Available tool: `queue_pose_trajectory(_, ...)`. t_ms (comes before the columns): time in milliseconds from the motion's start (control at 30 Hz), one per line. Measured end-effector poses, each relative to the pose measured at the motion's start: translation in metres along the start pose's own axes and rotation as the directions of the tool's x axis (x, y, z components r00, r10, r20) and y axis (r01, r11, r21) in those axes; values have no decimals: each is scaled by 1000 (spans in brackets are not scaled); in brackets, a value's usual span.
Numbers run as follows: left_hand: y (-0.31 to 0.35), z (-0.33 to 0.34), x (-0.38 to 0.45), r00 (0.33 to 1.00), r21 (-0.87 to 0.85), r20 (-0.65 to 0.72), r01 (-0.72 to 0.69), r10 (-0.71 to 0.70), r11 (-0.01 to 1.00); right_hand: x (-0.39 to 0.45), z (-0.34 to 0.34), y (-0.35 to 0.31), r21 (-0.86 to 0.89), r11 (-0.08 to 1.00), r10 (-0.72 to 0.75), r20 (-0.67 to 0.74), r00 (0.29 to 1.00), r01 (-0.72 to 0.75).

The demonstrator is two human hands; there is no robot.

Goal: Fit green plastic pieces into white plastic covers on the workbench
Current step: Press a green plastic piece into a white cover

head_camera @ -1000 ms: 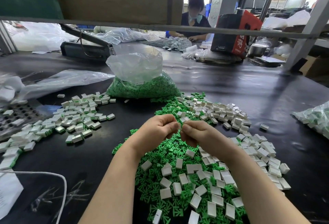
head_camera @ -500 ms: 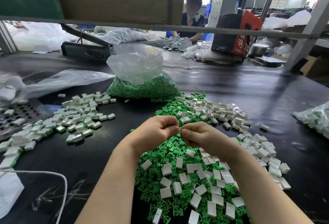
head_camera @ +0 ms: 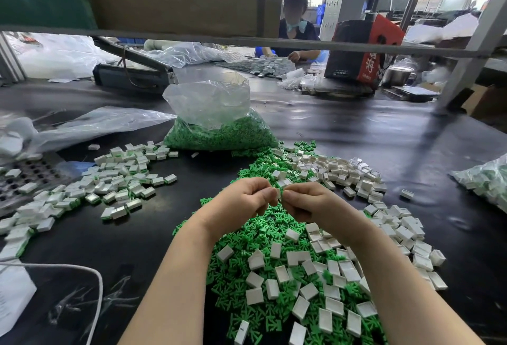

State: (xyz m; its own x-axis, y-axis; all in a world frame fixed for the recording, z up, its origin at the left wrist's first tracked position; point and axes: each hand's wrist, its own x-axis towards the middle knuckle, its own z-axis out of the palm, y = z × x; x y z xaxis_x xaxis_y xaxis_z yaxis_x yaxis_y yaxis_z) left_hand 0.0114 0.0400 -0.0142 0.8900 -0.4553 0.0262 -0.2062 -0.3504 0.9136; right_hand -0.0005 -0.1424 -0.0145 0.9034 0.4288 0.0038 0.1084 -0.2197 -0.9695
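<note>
Head view looks down on a black workbench (head_camera: 384, 136) that fills nearly everything below the shelf rail. Just beneath the grip and reaching down past both forearms lies the big heap of green pieces (head_camera: 247, 284), with loose white covers (head_camera: 340, 270) strewn over it and out to the right of the grip. Beyond the grip, farther up the bench, stands a clear bag (head_camera: 216, 117) with more green pieces filling its bottom. Well to the left of the grip sits a spread of finished parts (head_camera: 120, 180) (white shells with a green edge showing). At the far right edge lies another bag of parts (head_camera: 485, 180).

Both hands meet above the heap. The left hand (head_camera: 241, 202) has its fingers curled, thumb and forefinger pressing in toward the right; the right hand (head_camera: 310, 202) mirrors it. Between the two sets of fingertips sits one small white cover (head_camera: 279, 193), pinched from both sides. Whether a green piece is already inside it I cannot tell, since the fingers hide most of it.
</note>
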Motion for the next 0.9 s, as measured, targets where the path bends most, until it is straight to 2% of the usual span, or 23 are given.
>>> queue_pose_trajectory(167, 3, 3, 1, 1000, -82, 21, 2, 0, 997, -3, -1, -4, 36, 999, 28, 38, 999, -30)
queue_pose_trajectory(333, 0, -1, 1, 1000, 9, 2, -9, 9, 1000, -2, 1, -3, -10, 999, 36, 81, 996, -35)
queue_pose_trajectory(500, -3, -2, 3, 998, -9, -56, -18, 18, 1000, 1, 1, 2, -18, 999, 36, 43, 998, -35)
queue_pose_trajectory(700, -3, -6, 4, 983, -326, -182, -42, -19, 945, -1, -7, 1, -23, 1000, 3, -40, 999, -3)
queue_pose_trajectory(800, -3, -7, 3, 982, -502, -177, -33, -65, 864, -3, -8, 0, -4, 1000, -16, -65, 998, 16)
queue_pose_trajectory(900, -1, -5, 3, 982, -574, -167, -27, -85, 818, -1, -5, 0, -12, 1000, -16, -81, 997, 16)
